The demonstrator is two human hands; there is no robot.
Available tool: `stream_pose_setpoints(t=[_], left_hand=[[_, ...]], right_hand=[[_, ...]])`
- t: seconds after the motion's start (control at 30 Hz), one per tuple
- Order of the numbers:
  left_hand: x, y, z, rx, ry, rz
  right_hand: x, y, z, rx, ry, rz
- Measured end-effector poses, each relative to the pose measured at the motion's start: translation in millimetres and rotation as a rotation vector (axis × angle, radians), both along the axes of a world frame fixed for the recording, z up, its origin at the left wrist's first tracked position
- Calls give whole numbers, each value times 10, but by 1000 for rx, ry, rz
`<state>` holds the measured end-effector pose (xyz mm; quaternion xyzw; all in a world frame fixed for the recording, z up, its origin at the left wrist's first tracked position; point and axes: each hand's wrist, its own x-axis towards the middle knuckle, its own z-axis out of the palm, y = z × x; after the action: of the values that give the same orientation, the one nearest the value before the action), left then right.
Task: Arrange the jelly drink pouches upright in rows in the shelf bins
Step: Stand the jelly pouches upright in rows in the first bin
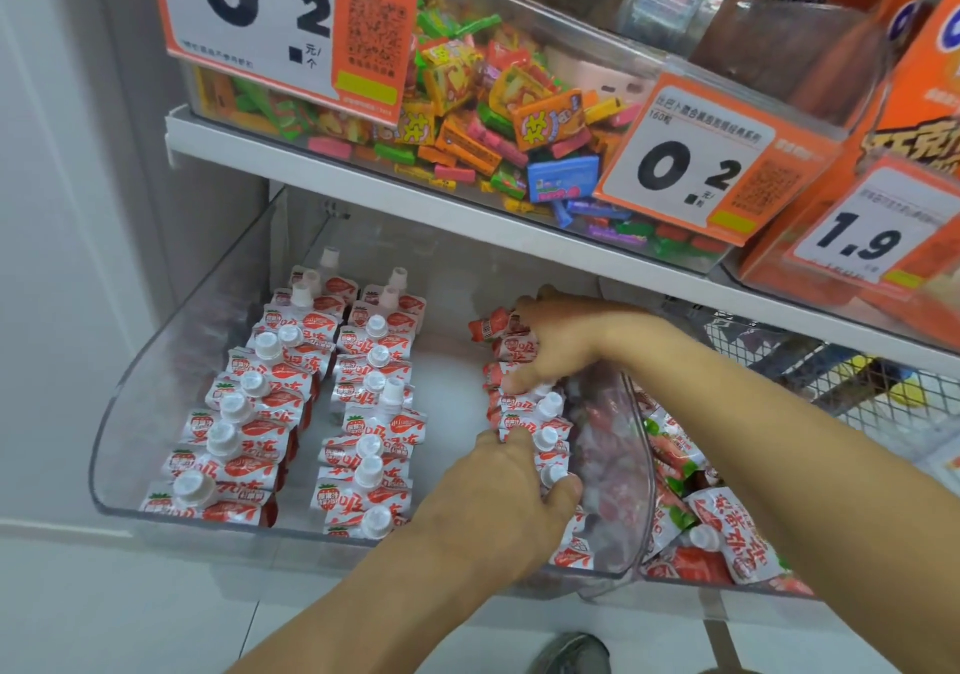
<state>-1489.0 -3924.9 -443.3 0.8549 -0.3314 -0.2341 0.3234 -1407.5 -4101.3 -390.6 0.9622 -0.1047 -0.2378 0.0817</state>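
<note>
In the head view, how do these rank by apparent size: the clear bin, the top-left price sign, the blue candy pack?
1. clear bin
2. top-left price sign, though it is nearer the camera
3. blue candy pack

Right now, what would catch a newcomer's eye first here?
Probably the two hands: the left hand and right hand press together a third row of pouches at the right of the clear bin. Above, big price signs hang before a tub of bright candies.

three pouch rows [363, 413], roughly; two hands [498, 486].
</note>
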Motion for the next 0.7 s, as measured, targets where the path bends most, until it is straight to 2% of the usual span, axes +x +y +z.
stream_pose_setpoints(t=[0.1,0.2,0.3,0.5,0.57,0.63,0.7], left_hand=[[-5,16,5,-9,6,0],[-6,34,13,-20,13,4],[-11,43,18,-21,15,1],[-2,43,21,-15,6,-1],[13,24,13,-20,8,-2],[23,5,12,-12,4,4],[24,-12,16,3,5,9]], right_hand=[[49,-7,-5,-1,110,-41],[113,28,54,-1,24,19],[159,42,174,31,27,31],[336,45,78,26,26,-78],[317,57,50,24,-80,-49],[266,34,10,-34,-274,84],[249,-16,-57,-18,-328,230]])
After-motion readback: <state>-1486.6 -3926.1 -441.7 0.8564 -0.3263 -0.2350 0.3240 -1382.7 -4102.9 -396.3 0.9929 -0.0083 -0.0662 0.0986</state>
